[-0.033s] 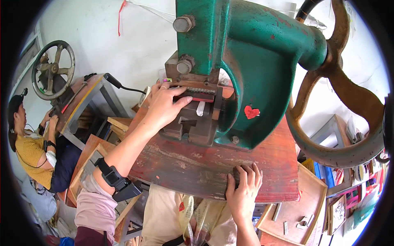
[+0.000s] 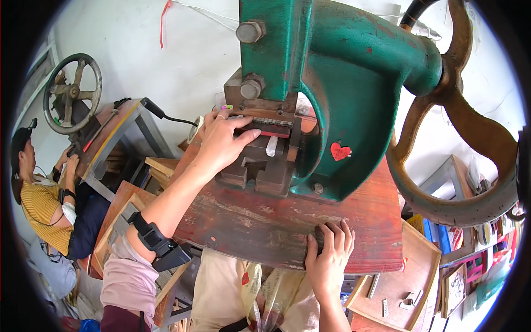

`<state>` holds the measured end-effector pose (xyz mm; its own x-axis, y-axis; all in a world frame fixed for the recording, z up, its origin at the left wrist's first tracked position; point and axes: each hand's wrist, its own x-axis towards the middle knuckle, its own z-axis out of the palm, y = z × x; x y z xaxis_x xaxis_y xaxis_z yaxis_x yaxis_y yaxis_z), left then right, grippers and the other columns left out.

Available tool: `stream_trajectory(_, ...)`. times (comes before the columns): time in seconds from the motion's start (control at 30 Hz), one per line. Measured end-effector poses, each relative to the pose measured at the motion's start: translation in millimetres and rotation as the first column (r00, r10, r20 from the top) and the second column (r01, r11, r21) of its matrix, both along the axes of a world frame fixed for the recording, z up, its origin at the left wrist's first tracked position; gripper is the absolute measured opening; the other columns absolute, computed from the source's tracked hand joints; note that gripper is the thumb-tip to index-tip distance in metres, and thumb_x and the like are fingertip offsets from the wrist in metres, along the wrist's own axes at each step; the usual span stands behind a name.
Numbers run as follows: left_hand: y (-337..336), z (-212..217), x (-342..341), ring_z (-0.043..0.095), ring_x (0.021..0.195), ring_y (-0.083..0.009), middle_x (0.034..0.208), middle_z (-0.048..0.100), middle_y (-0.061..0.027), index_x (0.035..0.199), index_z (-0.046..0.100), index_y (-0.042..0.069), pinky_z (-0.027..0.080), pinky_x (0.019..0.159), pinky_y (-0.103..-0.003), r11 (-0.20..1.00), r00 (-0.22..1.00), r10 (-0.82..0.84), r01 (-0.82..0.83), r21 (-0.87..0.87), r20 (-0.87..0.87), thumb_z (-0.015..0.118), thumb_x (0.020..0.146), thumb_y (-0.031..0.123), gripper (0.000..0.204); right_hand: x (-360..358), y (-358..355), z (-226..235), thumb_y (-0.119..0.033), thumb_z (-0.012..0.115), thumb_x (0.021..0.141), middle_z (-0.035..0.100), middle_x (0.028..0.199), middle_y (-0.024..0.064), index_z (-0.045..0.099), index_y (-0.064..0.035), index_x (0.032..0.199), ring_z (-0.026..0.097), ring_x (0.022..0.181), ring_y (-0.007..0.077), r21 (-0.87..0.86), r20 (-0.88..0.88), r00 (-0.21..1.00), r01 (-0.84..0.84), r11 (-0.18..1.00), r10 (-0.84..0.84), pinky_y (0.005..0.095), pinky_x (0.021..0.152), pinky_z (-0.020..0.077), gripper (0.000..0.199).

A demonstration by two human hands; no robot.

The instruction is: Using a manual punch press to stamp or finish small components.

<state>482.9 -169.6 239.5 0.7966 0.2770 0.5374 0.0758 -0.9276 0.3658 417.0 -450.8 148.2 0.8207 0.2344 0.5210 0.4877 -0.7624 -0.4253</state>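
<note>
My left hand (image 2: 225, 139) reaches into the die set under the green press (image 2: 354, 110). Its forefinger lies at the left end of a toothed metal strip (image 2: 272, 122), and its thumb presses the near side of a dark bar with a red front edge (image 2: 274, 133). The other fingers are partly hidden behind the hand. A small white piece (image 2: 271, 146) lies on the steel die block (image 2: 265, 166) in front of the bar. My right hand (image 2: 331, 249) rests at the front edge of the wooden table (image 2: 249, 221), fingers bent, thumb apart. A dark patch beneath it is unclear.
At the right stands the press's large handwheel (image 2: 412, 205). A wooden tray (image 2: 426, 265) with a few metal pieces sits below right. Another tray (image 2: 102, 249) is at the left. Farther left, a co-worker (image 2: 47, 213) in yellow sits at another wheel press (image 2: 72, 94).
</note>
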Motion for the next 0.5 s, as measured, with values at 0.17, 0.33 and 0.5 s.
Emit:
stream_trajectory(0.17, -2.2, 1.5, -3.7, 0.029, 0.127, -0.0388, 0.129, 0.050, -0.0176, 0.111, 0.068, 0.013, 0.021, 0.102, -0.055, 0.989, 0.999, 0.010, -0.015, -0.146, -0.031, 0.069, 0.079, 0.042, 0.043, -2.8, 3.2, 0.0, -0.014, 0.066, 0.080, 0.055, 0.112, 0.0139, 0.059, -0.0038, 0.106, 0.044, 0.120, 0.0364, 0.000, 0.013, 1.000, 0.008, 1.000, -0.008, 0.0550, 0.106, 0.0260, 0.030)
stream_trajectory(0.33, -4.5, 0.9, -2.1, 0.029, 0.126, -0.0381, 0.129, 0.049, -0.0175, 0.111, 0.068, 0.013, 0.020, 0.100, -0.056, 0.988, 0.999, -0.011, 0.004, -0.156, -0.040, 0.069, 0.079, 0.042, 0.043, -2.4, 2.4, -0.8, -0.014, 0.065, 0.081, 0.055, 0.112, 0.0136, 0.059, -0.0039, 0.106, 0.044, 0.120, 0.0361, -0.017, 0.028, 1.000, 0.008, 1.000, -0.007, 0.0548, 0.106, 0.0259, 0.027)
stream_trajectory(0.5, 3.4, -7.8, 3.9, 0.029, 0.126, -0.0375, 0.131, 0.048, -0.0160, 0.111, 0.068, 0.013, 0.021, 0.099, -0.057, 0.984, 0.999, -0.045, 0.043, -0.175, -0.005, 0.069, 0.079, 0.043, 0.044, -1.4, 4.2, -2.7, -0.014, 0.064, 0.082, 0.056, 0.111, 0.0124, 0.060, -0.0040, 0.104, 0.044, 0.120, 0.0355, -0.014, 0.053, 0.999, 0.012, 1.000, -0.012, 0.0535, 0.107, 0.0261, 0.025)
